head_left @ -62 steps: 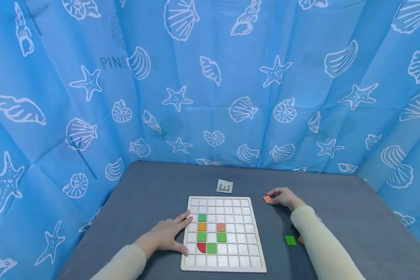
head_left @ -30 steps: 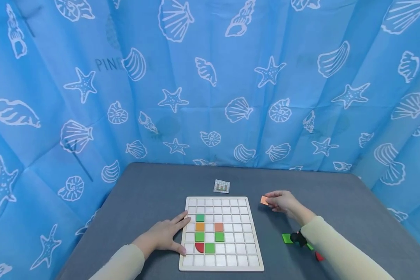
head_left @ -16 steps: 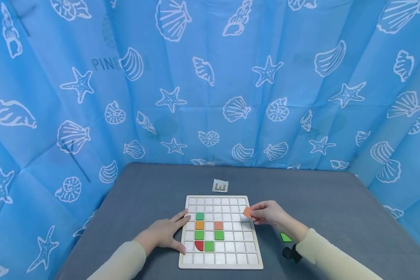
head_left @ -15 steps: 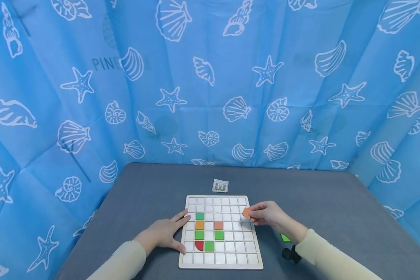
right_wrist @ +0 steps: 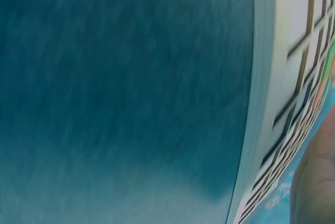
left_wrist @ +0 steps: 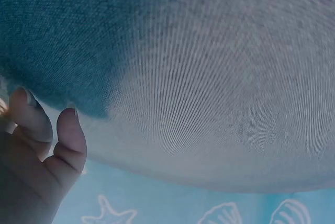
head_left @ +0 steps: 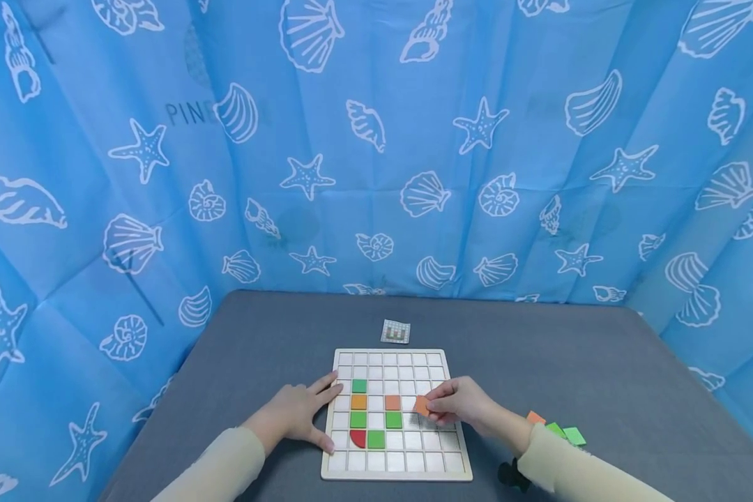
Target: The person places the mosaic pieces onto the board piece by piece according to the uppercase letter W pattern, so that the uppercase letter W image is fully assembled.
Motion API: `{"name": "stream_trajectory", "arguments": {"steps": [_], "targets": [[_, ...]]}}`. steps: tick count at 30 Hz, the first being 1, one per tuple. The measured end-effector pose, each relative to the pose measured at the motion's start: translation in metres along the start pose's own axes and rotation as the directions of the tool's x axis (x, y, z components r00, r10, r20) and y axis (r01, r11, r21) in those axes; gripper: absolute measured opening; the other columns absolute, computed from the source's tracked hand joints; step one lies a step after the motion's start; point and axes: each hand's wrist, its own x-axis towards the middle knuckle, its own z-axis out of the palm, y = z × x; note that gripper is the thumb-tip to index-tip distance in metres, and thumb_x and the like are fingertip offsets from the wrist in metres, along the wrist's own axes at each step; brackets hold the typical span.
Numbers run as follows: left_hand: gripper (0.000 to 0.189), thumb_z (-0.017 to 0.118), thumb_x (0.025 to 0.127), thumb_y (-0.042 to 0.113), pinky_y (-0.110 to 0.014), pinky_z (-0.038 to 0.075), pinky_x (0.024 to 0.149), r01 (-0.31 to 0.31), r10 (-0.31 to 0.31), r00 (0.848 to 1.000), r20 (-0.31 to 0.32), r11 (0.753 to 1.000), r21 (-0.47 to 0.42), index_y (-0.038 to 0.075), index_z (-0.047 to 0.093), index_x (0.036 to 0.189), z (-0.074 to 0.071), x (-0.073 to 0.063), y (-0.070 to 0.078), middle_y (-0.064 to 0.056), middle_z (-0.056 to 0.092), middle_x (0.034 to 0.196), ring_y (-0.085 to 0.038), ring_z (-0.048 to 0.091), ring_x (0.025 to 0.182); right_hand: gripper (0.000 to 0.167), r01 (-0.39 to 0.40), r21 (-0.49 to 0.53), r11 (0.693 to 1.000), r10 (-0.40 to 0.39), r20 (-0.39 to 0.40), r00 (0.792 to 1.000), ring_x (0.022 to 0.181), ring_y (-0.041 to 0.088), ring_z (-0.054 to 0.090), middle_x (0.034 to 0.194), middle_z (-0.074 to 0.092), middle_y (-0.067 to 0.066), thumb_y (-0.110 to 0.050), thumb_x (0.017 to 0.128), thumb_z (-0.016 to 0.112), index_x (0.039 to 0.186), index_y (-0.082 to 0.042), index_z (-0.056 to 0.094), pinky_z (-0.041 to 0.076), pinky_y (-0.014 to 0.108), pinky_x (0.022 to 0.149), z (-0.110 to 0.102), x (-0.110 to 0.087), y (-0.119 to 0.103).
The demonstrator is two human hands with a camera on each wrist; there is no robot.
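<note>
A white grid board (head_left: 414, 461) lies on the grey table in the head view. My left hand (head_left: 296, 413) rests along its left edge, fingers spread and fairly straight. Between thumb and fingers, my right hand (head_left: 464, 402) pinches an orange square tile (head_left: 422, 406) above the right part of the grid. Set in the cells are green tiles (head_left: 376, 439), an orange tile (head_left: 358, 402), a salmon-orange tile (head_left: 392, 402) and a red quarter-round tile (head_left: 359, 438). The left wrist view shows some left fingers (left_wrist: 70, 140); in the right wrist view only part of the right hand (right_wrist: 316, 177) appears.
A small patterned card (head_left: 395, 332) lies behind the board. Right of it, near the right sleeve, are loose green tiles (head_left: 574, 436) and an orange tile (head_left: 535, 417). A dark object (head_left: 511, 475) shows beneath the right wrist. A blue shell-print curtain (head_left: 376, 174) hangs behind the table.
From the table right of the board, my right hand has carried the orange tile left and nearer, over the grid. Loose tiles behind the sleeve came into sight. My left hand stays on the board edge.
</note>
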Motion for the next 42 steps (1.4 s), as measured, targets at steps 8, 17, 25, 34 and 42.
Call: {"name": "stream_trajectory", "arguments": {"steps": [8, 17, 25, 34, 42], "targets": [[0.110, 0.072, 0.065, 0.073, -0.052, 0.041, 0.098, 0.001, -0.001, 1.000, 0.003, 0.998, -0.064, 0.026, 0.028, 0.155, 0.003, -0.002, -0.005, 0.005, 0.012, 0.162, -0.040, 0.046, 0.128, 0.011, -0.025, -0.012, 1.000, 0.026, 0.055, 0.998, 0.062, 0.010, 0.065, 0.073, 0.070, 0.006, 0.003, 0.089, 0.065, 0.098, 0.009, 0.069, 0.055, 0.029, 0.061, 0.025, -0.001, 0.003], [0.109, 0.069, 0.067, 0.075, -0.053, 0.041, 0.097, -0.037, 0.036, 0.999, -0.018, 0.995, -0.088, 0.025, 0.028, 0.155, 0.007, 0.003, -0.011, 0.004, 0.013, 0.162, -0.042, 0.046, 0.128, 0.006, -0.041, -0.056, 0.998, 0.042, 0.020, 0.999, 0.056, 0.007, 0.062, 0.072, 0.070, 0.007, 0.005, 0.087, 0.067, 0.092, 0.007, 0.069, 0.052, 0.022, 0.054, 0.044, 0.000, 0.004], [0.108, 0.070, 0.067, 0.073, -0.052, 0.041, 0.097, -0.035, 0.034, 0.999, -0.013, 0.995, -0.089, 0.025, 0.029, 0.155, 0.007, 0.003, -0.008, 0.004, 0.013, 0.162, -0.041, 0.046, 0.128, 0.005, -0.064, -0.095, 0.993, 0.063, -0.010, 0.998, 0.055, 0.007, 0.060, 0.070, 0.068, 0.004, 0.003, 0.086, 0.069, 0.091, 0.005, 0.071, 0.052, 0.023, 0.053, 0.052, 0.002, 0.003], [0.108, 0.071, 0.067, 0.072, -0.051, 0.041, 0.097, -0.023, 0.022, 1.000, -0.016, 0.996, -0.084, 0.025, 0.030, 0.155, 0.005, 0.000, -0.004, 0.004, 0.014, 0.162, -0.041, 0.045, 0.128, 0.004, -0.030, -0.184, 0.982, 0.027, -0.017, 0.999, 0.051, 0.005, 0.055, 0.064, 0.065, 0.000, 0.000, 0.085, 0.072, 0.086, 0.003, 0.072, 0.048, 0.021, 0.049, 0.057, 0.002, 0.000], [0.108, 0.072, 0.066, 0.072, -0.052, 0.041, 0.098, -0.014, 0.012, 1.000, -0.016, 0.996, -0.090, 0.025, 0.030, 0.155, 0.005, 0.000, -0.003, 0.004, 0.014, 0.162, -0.040, 0.045, 0.129, 0.004, -0.014, -0.210, 0.978, 0.013, -0.006, 1.000, 0.051, 0.006, 0.055, 0.063, 0.064, -0.001, 0.000, 0.084, 0.072, 0.083, 0.004, 0.072, 0.050, 0.022, 0.050, 0.058, 0.002, 0.000]]}}
